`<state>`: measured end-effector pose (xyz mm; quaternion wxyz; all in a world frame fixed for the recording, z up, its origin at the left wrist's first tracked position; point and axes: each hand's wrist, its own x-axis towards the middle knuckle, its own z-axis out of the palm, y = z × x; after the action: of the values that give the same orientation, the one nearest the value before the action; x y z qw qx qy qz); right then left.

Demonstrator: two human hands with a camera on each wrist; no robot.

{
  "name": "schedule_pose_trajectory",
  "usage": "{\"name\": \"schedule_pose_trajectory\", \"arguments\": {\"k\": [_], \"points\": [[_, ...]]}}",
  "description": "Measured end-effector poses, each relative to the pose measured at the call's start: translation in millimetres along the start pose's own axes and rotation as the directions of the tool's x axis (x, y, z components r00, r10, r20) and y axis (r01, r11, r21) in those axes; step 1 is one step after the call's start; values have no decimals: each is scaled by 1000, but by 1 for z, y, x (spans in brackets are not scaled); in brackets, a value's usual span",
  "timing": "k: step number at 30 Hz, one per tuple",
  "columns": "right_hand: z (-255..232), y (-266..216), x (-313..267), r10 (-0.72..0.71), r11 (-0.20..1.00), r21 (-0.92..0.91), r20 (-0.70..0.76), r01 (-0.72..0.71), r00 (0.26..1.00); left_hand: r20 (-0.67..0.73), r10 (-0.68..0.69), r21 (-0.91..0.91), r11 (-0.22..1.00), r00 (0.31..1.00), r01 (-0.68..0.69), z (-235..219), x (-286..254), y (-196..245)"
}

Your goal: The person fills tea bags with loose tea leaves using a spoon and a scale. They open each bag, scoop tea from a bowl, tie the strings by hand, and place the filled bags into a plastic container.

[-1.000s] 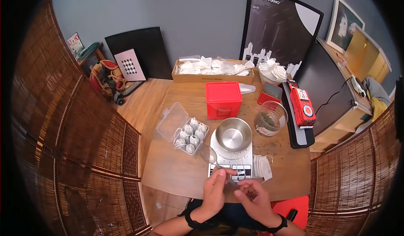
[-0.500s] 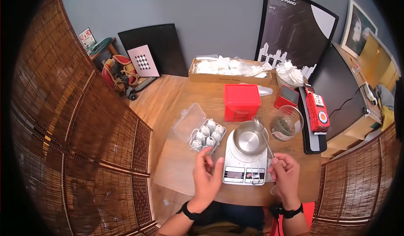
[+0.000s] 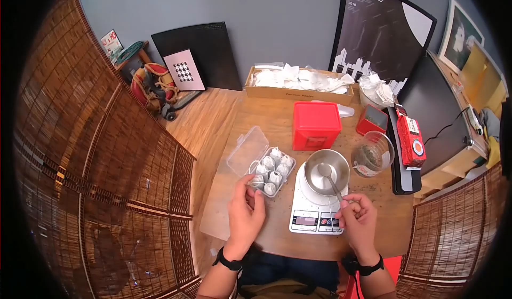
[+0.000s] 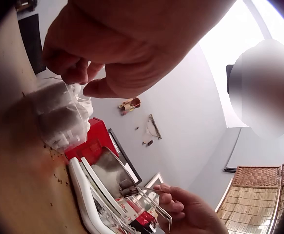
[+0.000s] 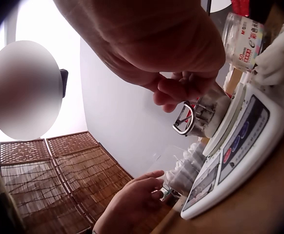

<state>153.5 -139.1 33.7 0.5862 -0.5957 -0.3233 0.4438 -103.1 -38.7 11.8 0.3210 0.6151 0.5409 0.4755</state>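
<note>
While our right grip [image 3: 360, 219] is pinching the spoon [image 3: 334, 184] by its handle, its bowl is hanging over the steel pan [image 3: 344, 175], right of the frame's centre. The pan's wire handle [image 5: 192, 118] is lying near those fingers, so we are judging that a knock could shift the pan on the scale [image 3: 306, 204]. Our left grip [image 3: 245, 213] is hovering beside the clear box [image 3: 247, 152] at mid-frame, fingers slack, holding nothing we are making out; we cannot tell whether it is touching. Looped strings [image 3: 252, 165] could be snagging a finger there, dragging white bags [image 3: 275, 177] onto the worktop [image 3: 392, 213].
</note>
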Motion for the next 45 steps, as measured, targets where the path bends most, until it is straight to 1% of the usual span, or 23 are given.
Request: {"name": "schedule_pose_trajectory", "arguments": {"k": [1,3,5,7,9,13,15,17,19,20,23,26,28,32,34,37,38,39,41,42,43,44,45], "points": [[0,2,0,5,1000,-9,0,-5,1000,-3,-4,5,1000,1000,4,-2,1,-1],[-2,3,-1,18,1000,-7,4,-18,1000,-40,105,133,986,994,-99,-6,4,-2],[-4,6,0,29,1000,-4,7,-29,1000,-42,104,155,983,994,-96,-8,6,-4],[-5,10,0,-66,995,-71,6,66,998,-39,105,173,980,994,-97,-9,8,-2],[-7,11,-1,-74,994,-80,13,75,997,-34,15,146,989,999,-10,-9,9,6],[-12,12,-7,-137,983,-124,-23,133,990,-48,23,137,990,999,-16,-2,9,23],[-16,9,-11,-166,979,-131,-45,159,985,-8,174,171,970,985,-170,4,15,24],[-21,5,-19,-196,973,-137,-80,184,977,-4,183,182,967,983,-180,10,23,32],[-27,4,-27,-198,974,-141,-129,180,972,69,235,359,901,970,-244,18,30,32],[-30,6,-31,-200,974,-134,-138,182,970,77,243,360,898,967,-255,21,32,33],[-42,11,-41,-206,971,-153,-150,184,967,137,200,465,852,970,-241,27,34,32],[-50,13,-46,-204,972,-147,-152,182,967,110,197,438,870,974,-226,29,33,25],[-54,15,-47,-204,971,-158,-150,180,968,61,227,347,908,972,-234,30,33,22],[-57,13,-49,-220,971,-128,-143,203,965,28,217,296,931,976,-216,23,34,39],[-55,14,-53,-275,958,-127,-137,258,952,-81,355,270,907,931,-323,21,32,51],[-44,5,-61,-241,969,-83,-119,232,963,-85,392,227,903,916,-365,16,20,79],[-44,7,-61,-241,969,-85,-126,232,962,-40,344,188,925,938,-331,13,13,92],[-44,11,-61,-268,963,-44,-83,265,960,-36,345,183,925,938,-333,12,8,101],[-39,7,-60,-297,955,-4,-39,297,954,54,362,47,930,931,-364,13,-3,115],[-31,-3,-55,-390,914,-93,59,394,919,128,306,-34,952,943,-304,14,-13,115],[-28,-11,-50,-468,853,-170,168,493,868,190,309,-52,951,932,-304,15,-22,118],[-28,-18,-48,-446,853,-171,248,492,860,238,315,-102,949,919,-299,17,-31,122],[-27,-19,-48,-446,852,-171,257,494,858,284,323,-152,945,903,-290,20,-39,124]]}}
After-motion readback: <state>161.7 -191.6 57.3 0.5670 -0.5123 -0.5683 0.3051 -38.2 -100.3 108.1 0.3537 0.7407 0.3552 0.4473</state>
